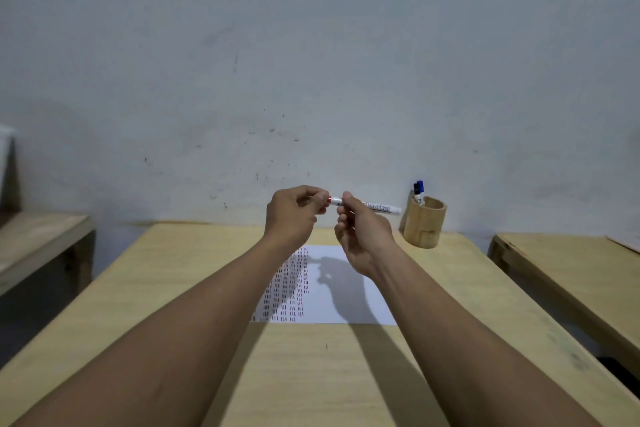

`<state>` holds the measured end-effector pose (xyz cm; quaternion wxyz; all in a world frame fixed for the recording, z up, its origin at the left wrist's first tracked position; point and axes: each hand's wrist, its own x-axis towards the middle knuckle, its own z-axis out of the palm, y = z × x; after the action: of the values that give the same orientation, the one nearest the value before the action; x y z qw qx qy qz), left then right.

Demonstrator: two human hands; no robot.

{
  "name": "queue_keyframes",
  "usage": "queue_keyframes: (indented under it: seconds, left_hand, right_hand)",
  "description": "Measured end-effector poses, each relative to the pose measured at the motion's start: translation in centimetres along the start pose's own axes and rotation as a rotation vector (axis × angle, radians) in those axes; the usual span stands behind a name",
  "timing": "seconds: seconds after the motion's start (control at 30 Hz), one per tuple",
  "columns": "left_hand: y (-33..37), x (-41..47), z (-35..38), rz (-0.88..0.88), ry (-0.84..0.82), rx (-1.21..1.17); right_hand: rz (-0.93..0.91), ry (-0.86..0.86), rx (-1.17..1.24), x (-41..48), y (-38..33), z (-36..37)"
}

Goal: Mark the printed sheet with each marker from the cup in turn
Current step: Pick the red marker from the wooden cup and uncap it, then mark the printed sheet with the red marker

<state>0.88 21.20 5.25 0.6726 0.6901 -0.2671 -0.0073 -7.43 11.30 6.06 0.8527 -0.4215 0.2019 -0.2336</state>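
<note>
A white marker [379, 207] with a red band lies level in the air above the table, its barrel held in my right hand [360, 236]. My left hand [294, 213] pinches its red cap end; the cap itself is mostly hidden by the fingers. Below my hands lies the printed sheet [325, 302], white, with columns of short red and dark dashes on its left part. A wooden cup [424, 224] stands at the table's far right, holding a blue-capped marker [420, 189] and a black-capped one beside it.
The sheet rests on a light wooden table [207, 288] set against a grey wall. Another wooden table [571, 274] stands to the right across a gap, and a lower wooden bench [38, 243] to the left.
</note>
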Motion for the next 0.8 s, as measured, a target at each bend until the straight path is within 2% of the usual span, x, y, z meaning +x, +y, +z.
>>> queue_keyframes:
  seconds: [0.3,0.5,0.7,0.8]
  left_hand:
    - [-1.5,0.3,-3.4,-0.063,0.05,0.06]
    - [-3.7,0.3,-6.9,-0.122,0.079,0.376]
    - [-7.1,-0.5,-9.1,-0.247,0.185,0.472]
    - [-9.1,-0.3,-9.8,-0.237,0.142,0.559]
  right_hand:
    - [-0.126,-0.005,-0.079,0.9,2.8,1.4]
    - [-0.13,-0.025,-0.253,1.1,4.0,1.4]
    - [-0.108,-0.023,-0.378,1.8,5.3,1.2]
    - [-0.11,-0.04,-0.421,2.2,6.0,0.9]
